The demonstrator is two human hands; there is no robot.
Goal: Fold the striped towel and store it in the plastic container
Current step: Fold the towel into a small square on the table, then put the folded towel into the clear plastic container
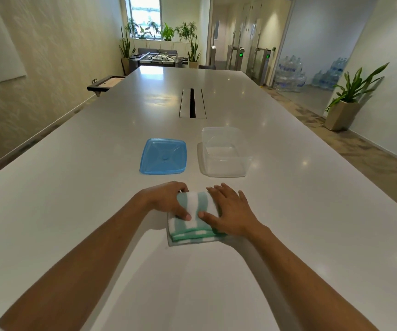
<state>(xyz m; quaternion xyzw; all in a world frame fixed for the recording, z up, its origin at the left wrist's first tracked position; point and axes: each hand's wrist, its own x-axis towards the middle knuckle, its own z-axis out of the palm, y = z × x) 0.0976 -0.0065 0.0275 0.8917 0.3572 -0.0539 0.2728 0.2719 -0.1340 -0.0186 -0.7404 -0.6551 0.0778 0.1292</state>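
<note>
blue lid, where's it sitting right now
In the head view the blue lid lies flat on the white table, just left of the clear plastic container and beyond the striped towel.

White surface (73, 187) with central cable slot (192, 103); foosball table (160, 59), potted plant (350, 96), water bottles (290, 75) beyond.

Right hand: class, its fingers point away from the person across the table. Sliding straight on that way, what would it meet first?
Probably the clear plastic container. The right hand lies flat on the folded green-and-white striped towel, fingers aimed up-table, slightly left; a narrow strip of bare white table separates them. Depth is uncertain.
</note>
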